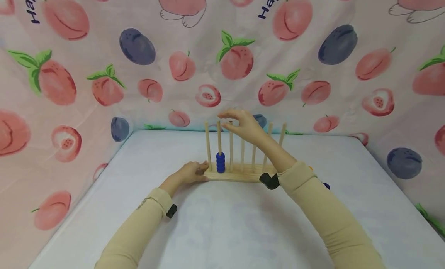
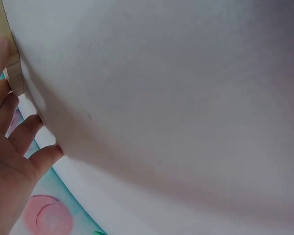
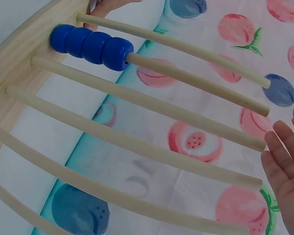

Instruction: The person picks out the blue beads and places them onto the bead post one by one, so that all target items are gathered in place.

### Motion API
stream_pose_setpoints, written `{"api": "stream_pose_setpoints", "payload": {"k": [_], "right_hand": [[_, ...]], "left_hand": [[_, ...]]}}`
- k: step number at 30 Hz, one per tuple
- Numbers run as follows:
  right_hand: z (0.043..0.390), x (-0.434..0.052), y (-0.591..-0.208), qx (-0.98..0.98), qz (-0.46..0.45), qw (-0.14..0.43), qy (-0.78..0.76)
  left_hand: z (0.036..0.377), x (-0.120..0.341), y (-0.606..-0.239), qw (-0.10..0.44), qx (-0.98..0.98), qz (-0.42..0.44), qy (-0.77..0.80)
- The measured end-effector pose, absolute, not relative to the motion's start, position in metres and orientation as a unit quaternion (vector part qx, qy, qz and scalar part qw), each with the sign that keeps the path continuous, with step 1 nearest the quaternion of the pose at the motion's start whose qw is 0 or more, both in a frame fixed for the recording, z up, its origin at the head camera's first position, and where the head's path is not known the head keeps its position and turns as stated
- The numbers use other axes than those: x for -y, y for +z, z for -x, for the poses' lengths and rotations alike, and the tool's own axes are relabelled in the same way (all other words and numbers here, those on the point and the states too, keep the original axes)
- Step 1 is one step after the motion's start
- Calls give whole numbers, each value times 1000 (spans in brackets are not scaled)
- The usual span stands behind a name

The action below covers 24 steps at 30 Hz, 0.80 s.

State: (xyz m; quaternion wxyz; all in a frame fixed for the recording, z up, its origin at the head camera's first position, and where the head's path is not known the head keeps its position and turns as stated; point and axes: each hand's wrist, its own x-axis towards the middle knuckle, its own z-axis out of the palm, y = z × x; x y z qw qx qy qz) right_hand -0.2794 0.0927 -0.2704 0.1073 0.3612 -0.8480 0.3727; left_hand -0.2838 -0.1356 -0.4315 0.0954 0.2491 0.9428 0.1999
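A wooden peg rack (image 1: 231,177) stands on the table, a row of thin upright pegs rising from its base. On the second peg from the left, several blue beads (image 1: 220,163) are stacked down at the base. My left hand (image 1: 189,172) holds the rack's left end; the left wrist view catches the corner of the wooden base (image 2: 13,63) at its fingers. Over the tops of the left pegs is my right hand (image 1: 245,124), thumb and forefinger apart with nothing between them. In the right wrist view its fingers (image 3: 284,147) are near the peg tips.
To the right of the rack, a bit of yellow (image 1: 311,168) and a blue bead (image 1: 326,186) show past my right sleeve (image 1: 323,203), which hides part of the table. A fruit-patterned cloth (image 1: 208,68) hangs behind the white table (image 1: 215,222).
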Motion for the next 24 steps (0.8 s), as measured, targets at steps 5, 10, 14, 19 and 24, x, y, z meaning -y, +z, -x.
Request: {"api": "stream_pose_setpoints", "payload": {"k": [5, 10, 14, 19, 24], "right_hand": [[274, -98, -269, 832, -370, 134, 391], [267, -103, -269, 814, -373, 160, 415], [260, -108, -270, 807, -376, 164, 424], [249, -118, -273, 818, -356, 159, 422], [246, -131, -285, 826, -345, 153, 419]], "left_hand": [[284, 137, -429, 93, -946, -246, 190], [284, 135, -428, 100, -945, -235, 203], [283, 135, -428, 98, -945, -240, 199], [285, 133, -426, 90, -945, -245, 198], [284, 134, -429, 97, -947, -240, 191]]}}
